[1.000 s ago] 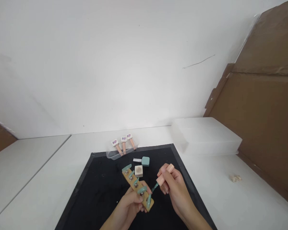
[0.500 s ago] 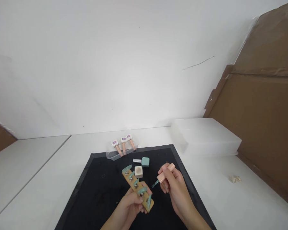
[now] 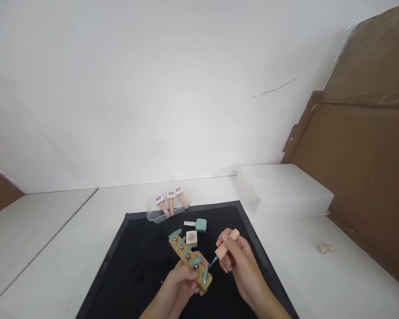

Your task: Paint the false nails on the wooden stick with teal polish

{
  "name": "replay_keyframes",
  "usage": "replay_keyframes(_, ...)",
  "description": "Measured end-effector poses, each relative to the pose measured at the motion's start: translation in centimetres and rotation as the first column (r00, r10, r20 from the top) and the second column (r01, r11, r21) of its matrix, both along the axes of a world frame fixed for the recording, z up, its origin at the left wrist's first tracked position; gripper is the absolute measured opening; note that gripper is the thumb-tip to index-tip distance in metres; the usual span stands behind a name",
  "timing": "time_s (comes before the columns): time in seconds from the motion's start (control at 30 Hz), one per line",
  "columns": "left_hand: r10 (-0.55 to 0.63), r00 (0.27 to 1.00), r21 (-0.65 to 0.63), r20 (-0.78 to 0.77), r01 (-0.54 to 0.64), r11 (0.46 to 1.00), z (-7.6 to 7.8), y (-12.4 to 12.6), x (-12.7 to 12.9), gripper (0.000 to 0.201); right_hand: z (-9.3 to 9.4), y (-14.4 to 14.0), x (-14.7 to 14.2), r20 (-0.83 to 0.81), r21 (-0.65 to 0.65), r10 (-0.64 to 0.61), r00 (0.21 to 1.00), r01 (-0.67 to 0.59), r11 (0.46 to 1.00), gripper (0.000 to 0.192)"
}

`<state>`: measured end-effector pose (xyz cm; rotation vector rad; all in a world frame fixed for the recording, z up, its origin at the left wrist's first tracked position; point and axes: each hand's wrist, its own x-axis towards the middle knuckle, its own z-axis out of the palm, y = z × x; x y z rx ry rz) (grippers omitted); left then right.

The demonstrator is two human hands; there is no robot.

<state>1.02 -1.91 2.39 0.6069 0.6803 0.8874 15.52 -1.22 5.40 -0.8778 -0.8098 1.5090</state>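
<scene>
The left hand (image 3: 182, 285) is closed around the near end of a wooden strip (image 3: 189, 259), holding it up off the black mat (image 3: 136, 266) so that it slants away toward the far left. Five teal fake nails (image 3: 196, 261) sit in a row along the strip, each on a small metal stud. The right hand (image 3: 241, 261) grips a pink brush cap (image 3: 226, 244) between the fingertips, the cap pointing up and to the right. Its teal-wet brush (image 3: 212, 261) reaches down to the left and meets the nails at the near end of the strip, just beside the left thumb. The two hands are close together above the near part of the mat.

Farther back on the mat stands a small cream square pot (image 3: 192, 238), just beyond the far end of the strip. Behind it lies a teal bottle (image 3: 201, 225) on its side, apart from both hands. At the mat's far edge a shallow clear tray (image 3: 153, 216) holds three pink sticks (image 3: 171, 200) with white labelled ends, leaning side by side. On the white table (image 3: 335, 283) to the right sits a frosted plastic box (image 3: 282, 188), lid on; what is inside it I cannot tell. Some small beige bits (image 3: 325, 248) lie farther right on the table.
</scene>
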Motion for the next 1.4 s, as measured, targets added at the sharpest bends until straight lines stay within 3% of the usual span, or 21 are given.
replay_keyframes(0.23, 0.012, 1.000, -0.005, 0.013, -0.012, 1.000, -0.02, -0.04, 0.12, 0.016, 0.14, -0.16, -0.01, -0.008, 0.023, 0.043, 0.999, -0.043, 0.999, 0.031)
replay_keyframes(0.47, 0.062, 0.998, -0.031, -0.003, -0.062, 0.998, -0.15, 0.10, 0.21, 0.015, -0.11, -0.10, 0.03, -0.034, 0.032, 0.010, 0.999, -0.009, 0.999, 0.024)
replay_keyframes(0.63, 0.002, 1.000, 0.009, -0.007, -0.002, 1.000, 0.16, 0.10, 0.14, 0.015, -0.18, -0.09, -0.01, -0.047, 0.062, 0.008, 0.999, -0.005, 0.998, 0.018)
replay_keyframes(0.83, 0.003, 1.000, 0.009, -0.011, -0.003, 1.000, 0.29, -0.10, 0.10, 0.015, -0.10, -0.19, 0.05, 0.010, 0.115, 0.030, 0.999, -0.031, 0.993, 0.021)
replay_keyframes(1.0, 0.016, 1.000, -0.002, -0.021, -0.016, 1.000, -0.09, 0.05, 0.17, 0.017, -0.47, -0.26, 0.23, 0.098, 0.218, 0.117, 0.988, -0.136, 0.966, 0.018)
replay_keyframes(1.4, 0.024, 0.999, -0.010, -0.029, -0.025, 1.000, 0.08, -0.02, 0.12, 0.014, -0.16, -0.36, 0.46, 0.205, 0.244, 0.139, 0.969, -0.188, 0.951, 0.021)
